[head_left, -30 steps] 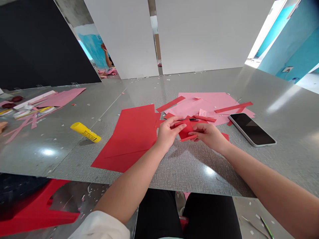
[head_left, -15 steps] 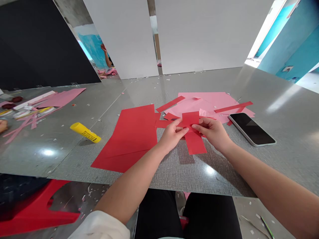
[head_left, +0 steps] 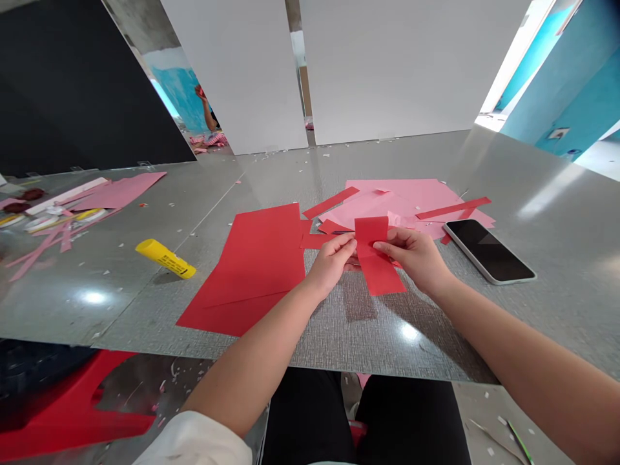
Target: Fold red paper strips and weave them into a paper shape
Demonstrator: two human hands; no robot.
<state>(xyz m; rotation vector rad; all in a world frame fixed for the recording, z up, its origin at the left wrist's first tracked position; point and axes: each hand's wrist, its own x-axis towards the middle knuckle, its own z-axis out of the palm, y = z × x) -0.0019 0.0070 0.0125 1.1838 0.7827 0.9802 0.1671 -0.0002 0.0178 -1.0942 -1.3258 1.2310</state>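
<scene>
The left hand point(head_left: 332, 261) and the right hand point(head_left: 411, 258) hold one red paper strip point(head_left: 375, 274) just above the tabletop point(head_left: 363, 336), and their fingers are pressing on it from two sides. A red sheet point(head_left: 247, 271) lies to the left, pink paper point(head_left: 411, 194) behind, and a phone point(head_left: 489, 250) to the right.

Both bare arms reach forward and angle inward, the left forearm point(head_left: 252, 361) emerging from a white sleeve point(head_left: 191, 445), the right forearm point(head_left: 513, 339) bare to the frame edge. The left hand point(head_left: 332, 261) and right hand point(head_left: 414, 258) pinch between thumbs and fingers, close together, wrists slightly bent.
</scene>
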